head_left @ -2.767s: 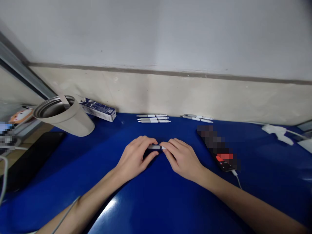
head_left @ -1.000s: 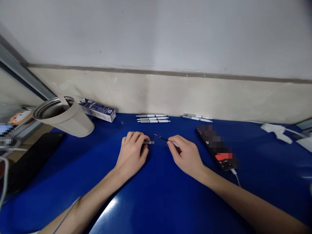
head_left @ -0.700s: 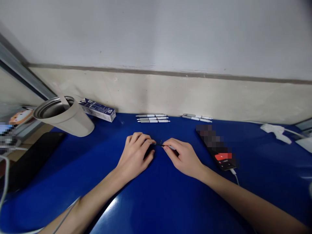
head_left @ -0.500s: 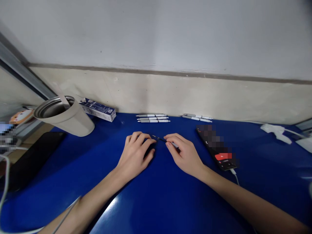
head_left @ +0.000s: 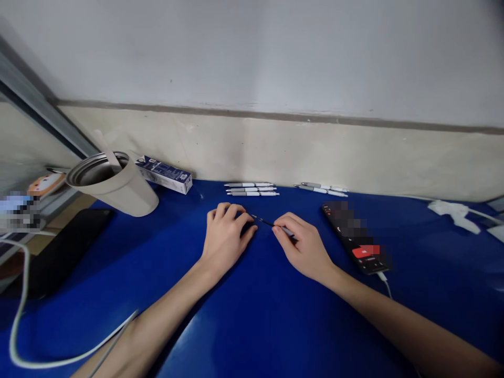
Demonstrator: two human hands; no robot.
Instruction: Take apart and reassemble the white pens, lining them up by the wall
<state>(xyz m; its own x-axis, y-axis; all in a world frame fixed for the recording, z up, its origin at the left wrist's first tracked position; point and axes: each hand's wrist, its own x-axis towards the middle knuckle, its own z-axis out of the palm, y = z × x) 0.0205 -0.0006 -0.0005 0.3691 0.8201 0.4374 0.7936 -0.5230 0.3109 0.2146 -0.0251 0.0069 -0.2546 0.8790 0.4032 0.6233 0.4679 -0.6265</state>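
Note:
Between my hands is a thin dark pen [head_left: 268, 223] with a pale tip pointing left. My right hand [head_left: 301, 244] pinches its barrel, which partly shows between thumb and fingers. Close to the tip, my left hand [head_left: 228, 231] rests on the blue table [head_left: 260, 320], fingers curved and thumb apart; nothing shows in its grasp. Three white-and-grey pens [head_left: 252, 189] lie side by side beyond my hands, near the wall. Two more such pens [head_left: 323, 189] lie to their right.
At the left stand a beige cup [head_left: 122, 186] with a straw, a blue-and-white box [head_left: 167, 176] and a black case-like object [head_left: 63, 252]. A phone [head_left: 356, 239] with a cable lies right of my right hand. White cable pieces [head_left: 454, 214] lie far right.
The view has shifted slightly, so the objects sit a little further right. My left thumb and index finger are nearer each other. The pen stays in my right hand.

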